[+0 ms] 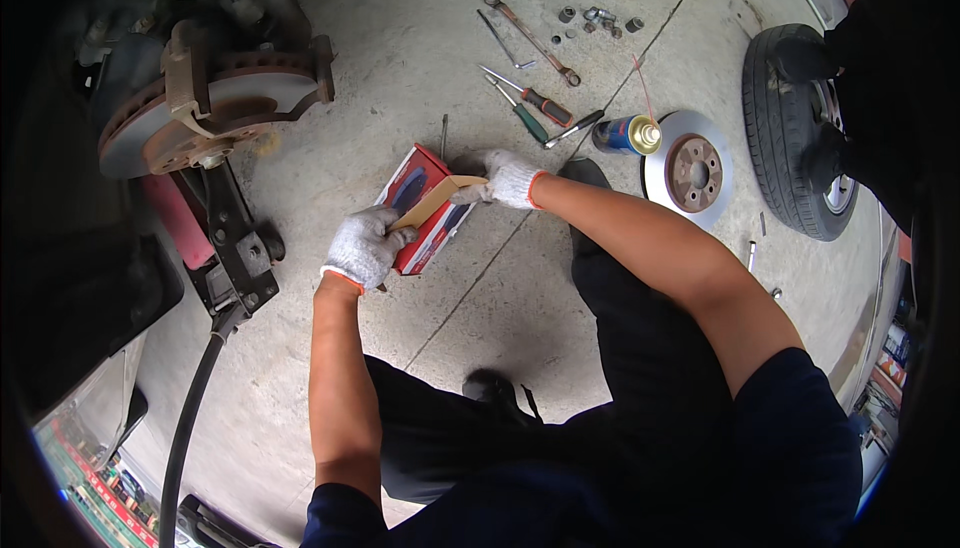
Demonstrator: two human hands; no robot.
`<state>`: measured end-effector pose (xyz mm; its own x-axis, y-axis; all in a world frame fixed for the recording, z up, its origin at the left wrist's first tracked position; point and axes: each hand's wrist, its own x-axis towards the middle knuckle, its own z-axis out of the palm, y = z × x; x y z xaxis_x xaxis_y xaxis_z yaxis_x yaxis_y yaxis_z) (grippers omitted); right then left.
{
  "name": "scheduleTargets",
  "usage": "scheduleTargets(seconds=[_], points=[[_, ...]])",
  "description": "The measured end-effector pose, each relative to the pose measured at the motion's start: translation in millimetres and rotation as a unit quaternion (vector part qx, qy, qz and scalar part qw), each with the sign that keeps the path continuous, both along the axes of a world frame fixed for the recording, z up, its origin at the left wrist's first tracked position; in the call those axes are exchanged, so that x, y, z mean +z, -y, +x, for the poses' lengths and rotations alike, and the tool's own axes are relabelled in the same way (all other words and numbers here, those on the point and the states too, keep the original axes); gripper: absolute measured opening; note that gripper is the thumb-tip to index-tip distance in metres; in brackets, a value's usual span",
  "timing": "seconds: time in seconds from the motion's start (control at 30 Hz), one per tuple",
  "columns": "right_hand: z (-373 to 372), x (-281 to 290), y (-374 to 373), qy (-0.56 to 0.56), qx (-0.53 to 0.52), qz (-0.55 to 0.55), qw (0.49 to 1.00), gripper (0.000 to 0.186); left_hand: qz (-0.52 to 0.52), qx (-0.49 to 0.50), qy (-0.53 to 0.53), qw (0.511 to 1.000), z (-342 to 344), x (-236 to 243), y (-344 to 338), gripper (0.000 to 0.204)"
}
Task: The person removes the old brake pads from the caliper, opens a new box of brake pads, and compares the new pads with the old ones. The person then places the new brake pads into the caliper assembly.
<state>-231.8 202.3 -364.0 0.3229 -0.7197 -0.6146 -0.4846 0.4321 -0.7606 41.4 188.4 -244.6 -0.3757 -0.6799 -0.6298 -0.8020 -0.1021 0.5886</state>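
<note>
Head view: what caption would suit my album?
Gloved left hand and right hand hold a red box, with a mounted brake disc at left and hand tools beyond.

Box (430,227) red, white and blue. Gloves (358,250) mottled grey-white, orange-edged. Spray can (617,135) blue, gold-topped. Floor (400,68) grey.

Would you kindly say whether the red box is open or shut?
The box looks partly open: tan cardboard shows between left hand and right hand.
</note>
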Motion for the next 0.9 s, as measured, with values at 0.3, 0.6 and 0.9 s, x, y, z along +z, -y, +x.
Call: scheduleTargets(seconds=[0.3, 0.6, 0.9], points=[[-5, 36, 18, -0.145, 0.299, -0.178, 0.926, 0.067, -0.144, -0.162, 0.004, 0.976, 1, -8, -5, 0.018], [19, 31, 5, -0.117, 0.049, -0.1, 0.987, 0.098, -0.203, -0.022, 0.061, 0.977, -3, 2, -11, 0.025], [55, 30, 17, -0.062, -0.175, 0.063, 0.981, 0.1, -0.24, 0.081, 0.047, 0.966, -13, 15, -17, 0.027]])
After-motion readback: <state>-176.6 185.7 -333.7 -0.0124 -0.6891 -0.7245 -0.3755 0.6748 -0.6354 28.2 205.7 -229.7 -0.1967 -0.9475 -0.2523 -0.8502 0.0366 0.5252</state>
